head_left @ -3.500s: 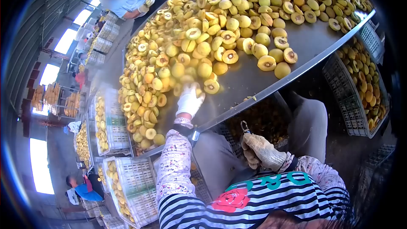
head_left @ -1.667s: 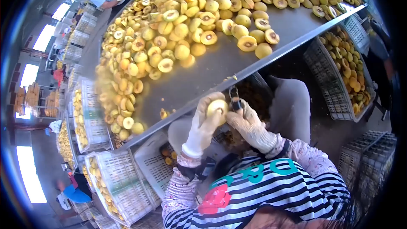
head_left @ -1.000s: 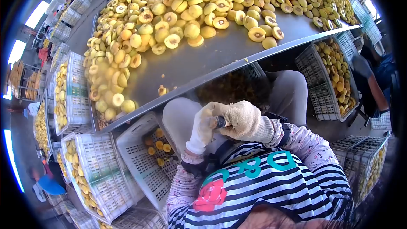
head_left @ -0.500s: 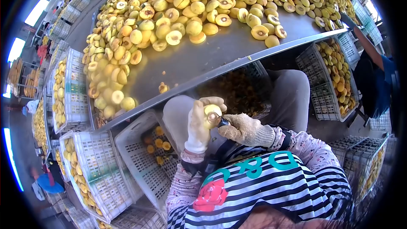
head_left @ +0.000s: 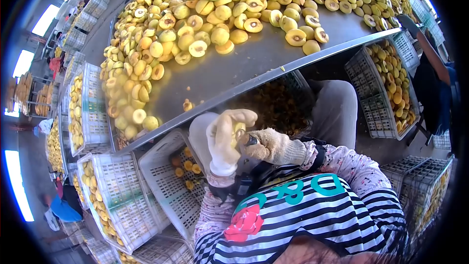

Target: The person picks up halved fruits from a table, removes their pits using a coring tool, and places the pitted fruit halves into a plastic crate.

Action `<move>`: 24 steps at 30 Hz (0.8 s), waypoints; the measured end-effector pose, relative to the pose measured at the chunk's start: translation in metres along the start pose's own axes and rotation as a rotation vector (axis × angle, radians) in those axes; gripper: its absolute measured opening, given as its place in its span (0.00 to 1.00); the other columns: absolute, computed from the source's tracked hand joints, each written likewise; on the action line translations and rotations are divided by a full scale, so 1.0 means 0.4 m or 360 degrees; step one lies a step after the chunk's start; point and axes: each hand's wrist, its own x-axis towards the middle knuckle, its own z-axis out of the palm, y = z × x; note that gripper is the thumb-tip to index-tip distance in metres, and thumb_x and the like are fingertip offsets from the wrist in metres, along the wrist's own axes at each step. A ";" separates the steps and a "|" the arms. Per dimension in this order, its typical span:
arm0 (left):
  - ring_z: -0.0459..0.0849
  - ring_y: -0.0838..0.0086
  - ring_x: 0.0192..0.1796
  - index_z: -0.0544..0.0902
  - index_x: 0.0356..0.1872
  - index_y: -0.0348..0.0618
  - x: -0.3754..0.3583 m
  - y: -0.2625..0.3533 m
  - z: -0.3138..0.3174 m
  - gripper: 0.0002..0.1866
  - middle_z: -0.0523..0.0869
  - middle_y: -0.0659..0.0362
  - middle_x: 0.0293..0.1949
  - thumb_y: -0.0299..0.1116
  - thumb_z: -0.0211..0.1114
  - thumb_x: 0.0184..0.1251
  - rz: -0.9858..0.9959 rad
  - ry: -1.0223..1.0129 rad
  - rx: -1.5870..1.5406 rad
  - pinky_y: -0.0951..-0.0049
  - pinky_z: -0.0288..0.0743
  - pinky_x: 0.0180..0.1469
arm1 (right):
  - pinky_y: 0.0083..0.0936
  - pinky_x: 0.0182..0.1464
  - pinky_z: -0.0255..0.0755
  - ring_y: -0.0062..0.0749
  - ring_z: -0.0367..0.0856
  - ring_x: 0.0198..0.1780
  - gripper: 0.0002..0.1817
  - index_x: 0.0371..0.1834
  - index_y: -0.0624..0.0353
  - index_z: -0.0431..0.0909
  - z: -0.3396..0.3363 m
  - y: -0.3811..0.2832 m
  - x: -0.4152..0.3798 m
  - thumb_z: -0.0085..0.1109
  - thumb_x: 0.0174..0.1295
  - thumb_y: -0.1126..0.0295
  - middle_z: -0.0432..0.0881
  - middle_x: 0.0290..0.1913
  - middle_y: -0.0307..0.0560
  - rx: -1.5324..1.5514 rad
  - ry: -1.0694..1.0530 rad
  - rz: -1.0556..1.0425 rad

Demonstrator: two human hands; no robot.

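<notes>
In front of my lap, my gloved left hand [head_left: 225, 139] is closed around a halved yellow peach [head_left: 238, 130], mostly covered by the fingers. My gloved right hand [head_left: 273, 146] grips a small dark-handled pitting tool [head_left: 252, 140] and presses it up to the cut side of the fruit. The tool's working end is hidden between the hands. Just beyond them runs the edge of a metal table [head_left: 220, 85], heaped with peach halves [head_left: 198, 49], some still showing their pits.
A white crate [head_left: 163, 186] with several peach halves stands left of my knees. Filled crates stand further left [head_left: 124, 205] and right [head_left: 386, 93]. Under the table is a dark bin of scraps [head_left: 276, 105]. Another person's arm [head_left: 435, 58] is at the right.
My left fingers have curled further over the peach half, and its cut side has turned partly out of sight. My right hand has moved slightly left with the tool.
</notes>
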 end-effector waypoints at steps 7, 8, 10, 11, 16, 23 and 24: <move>0.86 0.62 0.36 0.82 0.39 0.30 0.023 0.020 0.030 0.25 0.87 0.45 0.35 0.42 0.44 0.82 -0.0226 -0.0069 -0.0454 0.64 0.82 0.44 | 0.29 0.44 0.76 0.29 0.81 0.36 0.21 0.50 0.63 0.81 -0.005 0.013 -0.009 0.58 0.73 0.53 0.84 0.34 0.41 -0.0110 0.0083 -0.0099; 0.86 0.62 0.35 0.82 0.39 0.30 0.019 0.023 0.025 0.25 0.87 0.45 0.34 0.43 0.44 0.82 -0.0299 -0.0040 -0.0350 0.64 0.82 0.44 | 0.29 0.45 0.76 0.28 0.81 0.38 0.21 0.51 0.63 0.80 -0.006 0.012 -0.010 0.59 0.73 0.53 0.84 0.35 0.41 -0.0059 0.0053 -0.0065; 0.85 0.62 0.34 0.82 0.38 0.30 0.023 0.068 0.046 0.27 0.86 0.47 0.33 0.45 0.44 0.82 -0.0445 0.0019 -0.0144 0.63 0.82 0.44 | 0.30 0.47 0.76 0.27 0.81 0.41 0.21 0.54 0.62 0.80 -0.009 -0.005 -0.018 0.60 0.73 0.54 0.85 0.38 0.41 0.0042 -0.0007 0.0006; 0.86 0.61 0.41 0.81 0.50 0.30 0.015 0.065 0.053 0.26 0.87 0.47 0.41 0.46 0.42 0.84 -0.0244 -0.0013 0.0058 0.64 0.80 0.48 | 0.29 0.50 0.75 0.26 0.80 0.44 0.23 0.57 0.62 0.78 -0.003 -0.017 -0.023 0.60 0.73 0.53 0.86 0.42 0.43 0.0223 -0.0016 -0.0052; 0.87 0.61 0.44 0.82 0.48 0.33 -0.007 0.026 0.060 0.29 0.87 0.48 0.39 0.50 0.40 0.84 -0.0233 0.0368 -0.0368 0.63 0.80 0.53 | 0.29 0.52 0.76 0.30 0.81 0.45 0.29 0.59 0.63 0.77 0.029 -0.032 -0.023 0.59 0.72 0.47 0.85 0.44 0.46 0.0094 0.0157 0.0073; 0.87 0.62 0.40 0.83 0.42 0.30 -0.009 0.013 0.023 0.21 0.88 0.48 0.36 0.42 0.51 0.82 0.0094 0.0011 -0.0303 0.65 0.81 0.47 | 0.33 0.50 0.78 0.40 0.84 0.43 0.28 0.56 0.65 0.79 0.043 0.004 -0.007 0.60 0.71 0.47 0.86 0.41 0.51 -0.0037 0.0117 0.0017; 0.87 0.62 0.40 0.83 0.41 0.30 -0.007 0.011 0.009 0.21 0.88 0.49 0.36 0.41 0.51 0.82 -0.0118 -0.0104 -0.0374 0.65 0.81 0.47 | 0.34 0.50 0.78 0.42 0.85 0.43 0.28 0.56 0.64 0.79 0.037 0.024 -0.008 0.60 0.70 0.47 0.86 0.40 0.52 -0.0214 0.0125 0.0055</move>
